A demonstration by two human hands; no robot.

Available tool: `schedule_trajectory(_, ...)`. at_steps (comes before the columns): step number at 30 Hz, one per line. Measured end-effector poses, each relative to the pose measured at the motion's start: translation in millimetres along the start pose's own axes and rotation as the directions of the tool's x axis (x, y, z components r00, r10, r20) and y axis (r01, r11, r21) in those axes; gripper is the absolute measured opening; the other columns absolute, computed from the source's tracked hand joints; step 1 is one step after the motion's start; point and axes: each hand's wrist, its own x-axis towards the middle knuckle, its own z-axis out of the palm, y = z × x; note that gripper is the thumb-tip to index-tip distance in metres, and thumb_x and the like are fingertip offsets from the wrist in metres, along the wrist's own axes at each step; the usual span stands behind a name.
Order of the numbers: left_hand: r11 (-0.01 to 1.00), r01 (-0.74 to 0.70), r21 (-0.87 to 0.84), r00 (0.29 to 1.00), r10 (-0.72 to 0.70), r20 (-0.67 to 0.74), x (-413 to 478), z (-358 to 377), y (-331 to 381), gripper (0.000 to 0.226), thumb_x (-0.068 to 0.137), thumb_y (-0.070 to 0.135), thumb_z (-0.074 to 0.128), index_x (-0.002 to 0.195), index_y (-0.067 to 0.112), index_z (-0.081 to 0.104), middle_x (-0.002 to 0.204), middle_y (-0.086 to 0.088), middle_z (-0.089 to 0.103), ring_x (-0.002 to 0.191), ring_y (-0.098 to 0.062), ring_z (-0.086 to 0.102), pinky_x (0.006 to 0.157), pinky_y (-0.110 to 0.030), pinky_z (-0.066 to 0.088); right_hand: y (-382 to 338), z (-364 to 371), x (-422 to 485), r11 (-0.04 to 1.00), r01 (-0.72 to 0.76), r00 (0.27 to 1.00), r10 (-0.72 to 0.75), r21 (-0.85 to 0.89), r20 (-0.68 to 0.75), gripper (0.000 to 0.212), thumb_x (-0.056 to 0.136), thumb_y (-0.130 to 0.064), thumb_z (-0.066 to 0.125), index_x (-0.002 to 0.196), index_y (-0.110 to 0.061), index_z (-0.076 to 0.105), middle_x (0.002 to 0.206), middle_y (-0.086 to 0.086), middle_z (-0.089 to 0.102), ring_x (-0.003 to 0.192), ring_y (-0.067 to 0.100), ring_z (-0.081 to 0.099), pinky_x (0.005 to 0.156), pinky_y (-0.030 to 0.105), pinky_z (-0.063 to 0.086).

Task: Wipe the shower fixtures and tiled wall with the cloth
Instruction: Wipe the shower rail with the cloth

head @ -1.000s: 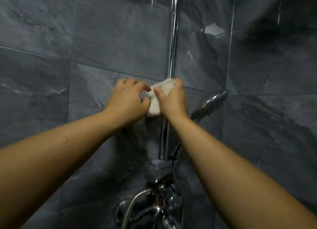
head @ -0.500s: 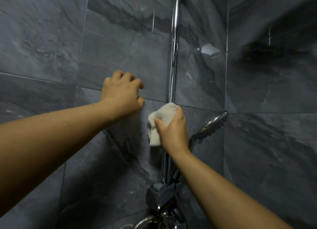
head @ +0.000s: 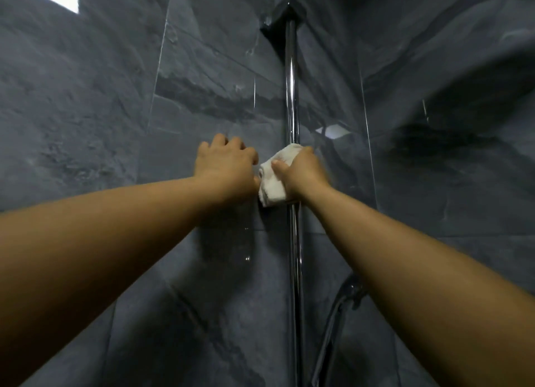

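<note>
Head | R hand grips cloth on rail | L hand curled beside

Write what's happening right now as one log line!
step: wipe shower rail | right hand: grips cloth round it | left hand: on tiled wall beside cloth

nothing readable here tbh. no lettering, logo or number shows on the dark tiles, the chrome rail or the white cloth.
</note>
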Motion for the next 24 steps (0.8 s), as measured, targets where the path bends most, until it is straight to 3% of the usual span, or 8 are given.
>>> schedule_trajectory(7,0.999,-0.007,0.036,0.996,0.01,-0.089,34,-12,-11,0.044,0.09,0.04,0.045,0.132,0.027,0.044,0.14,-0.006,0.039,0.129,-0.029,0.03,0.101,-0.042,0.03,-33,-16,50,0.991,0.108,0.994,-0.111,-0.084,-0.027,0.049,0.093,-0.033,0.048,0.132,-0.003,0.042,0.134,0.016,0.047,0.119,0.034,0.049,0.097,0.041,0.043)
schedule_trajectory(13,0.993,0.048,0.106,0.988,-0.031,-0.153,60,-20,-18,0.046,0.089,0.045,0.048,0.132,0.028,0.045,0.139,-0.006,0.04,0.129,-0.029,0.032,0.102,-0.044,0.03,-61,-33,85,0.969,0.22,0.975,-0.223,-0.109,-0.018,0.034,0.092,-0.025,0.049,0.119,-0.005,0.058,0.124,0.015,0.057,0.112,0.032,0.055,0.091,0.04,0.048)
schedule_trajectory(16,0.991,0.065,0.121,0.979,-0.039,-0.2,74,-21,-20,0.045,0.089,0.047,0.047,0.13,0.029,0.047,0.139,-0.005,0.041,0.128,-0.029,0.033,0.101,-0.043,0.03,-78,-43,96,0.92,0.31,0.946,-0.323,-0.24,-0.013,0.029,0.092,-0.022,0.049,0.117,-0.01,0.058,0.125,0.007,0.058,0.114,0.028,0.055,0.086,0.035,0.048)
schedule_trajectory(17,0.99,0.068,0.122,0.978,-0.042,-0.204,77,-20,-21,0.044,0.089,0.048,0.047,0.129,0.03,0.047,0.139,-0.004,0.041,0.128,-0.028,0.034,0.101,-0.043,0.031,-82,-46,100,0.852,0.362,0.919,-0.394,-0.379,-0.008,0.03,0.093,-0.023,0.047,0.118,-0.01,0.057,0.127,0.007,0.057,0.116,0.027,0.054,0.087,0.034,0.047)
schedule_trajectory(19,0.989,0.08,0.123,0.974,-0.051,-0.221,83,-18,-22,0.041,0.088,0.048,0.048,0.126,0.031,0.05,0.138,-0.003,0.041,0.126,-0.028,0.034,0.1,-0.042,0.031,-88,-47,117,0.819,0.382,0.904,-0.427,-0.428,-0.009,0.033,0.095,-0.023,0.045,0.123,-0.009,0.055,0.131,0.008,0.054,0.119,0.027,0.052,0.091,0.033,0.046)
schedule_trajectory(22,0.99,0.093,0.103,0.972,-0.068,-0.225,89,-16,-25,0.038,0.088,0.048,0.049,0.123,0.033,0.052,0.137,-0.001,0.039,0.125,-0.028,0.033,0.099,-0.042,0.031,-99,-55,135,0.933,0.306,0.939,-0.329,-0.192,-0.104,0.034,0.093,-0.025,0.051,0.124,-0.012,0.056,0.129,0.008,0.057,0.119,0.025,0.054,0.069,0.024,0.045)
schedule_trajectory(23,0.99,0.098,0.097,0.972,-0.074,-0.223,91,-17,-25,0.038,0.088,0.049,0.049,0.122,0.034,0.051,0.137,-0.001,0.039,0.125,-0.028,0.032,0.099,-0.042,0.031,-107,-55,142,0.931,0.3,0.942,-0.324,-0.208,-0.09,0.036,0.094,-0.025,0.05,0.127,-0.012,0.053,0.132,0.006,0.054,0.121,0.025,0.052,0.073,0.025,0.048)
schedule_trajectory(24,0.99,0.099,0.096,0.973,-0.076,-0.216,92,-17,-25,0.038,0.087,0.049,0.049,0.122,0.035,0.051,0.137,-0.001,0.038,0.125,-0.028,0.032,0.098,-0.042,0.031,-114,-56,144,0.939,0.325,0.94,-0.334,-0.113,-0.074,0.039,0.095,-0.025,0.047,0.131,-0.011,0.049,0.137,0.004,0.05,0.125,0.025,0.048,0.084,0.03,0.049)
